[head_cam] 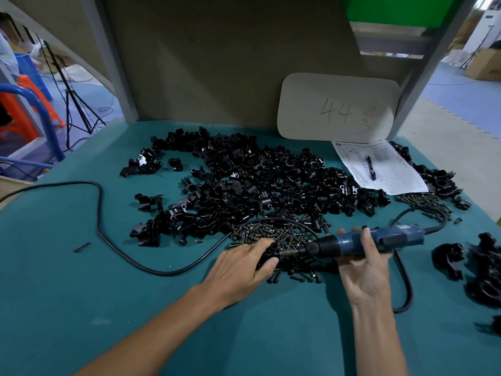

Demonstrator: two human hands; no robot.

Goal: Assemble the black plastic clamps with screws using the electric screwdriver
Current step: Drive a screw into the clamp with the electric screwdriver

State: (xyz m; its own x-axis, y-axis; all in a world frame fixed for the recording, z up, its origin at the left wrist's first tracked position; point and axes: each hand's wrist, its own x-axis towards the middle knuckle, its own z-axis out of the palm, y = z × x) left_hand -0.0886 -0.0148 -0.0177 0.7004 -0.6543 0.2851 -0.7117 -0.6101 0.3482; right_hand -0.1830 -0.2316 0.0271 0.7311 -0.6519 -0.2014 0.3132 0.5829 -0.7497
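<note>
Your bench has a teal mat (81,308) and beige backboard (217,63). Blue floor (461,85) at two o'clock; orange stool (24,109), tripod (76,104) at ten.

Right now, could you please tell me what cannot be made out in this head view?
- Clamp: mostly hidden under the left hand.
- Bit tip of the screwdriver held by the right hand: too small to tell whether it sits in a screw.
- Form: print too small.
- Parts at right: cut off, blurred.
</note>
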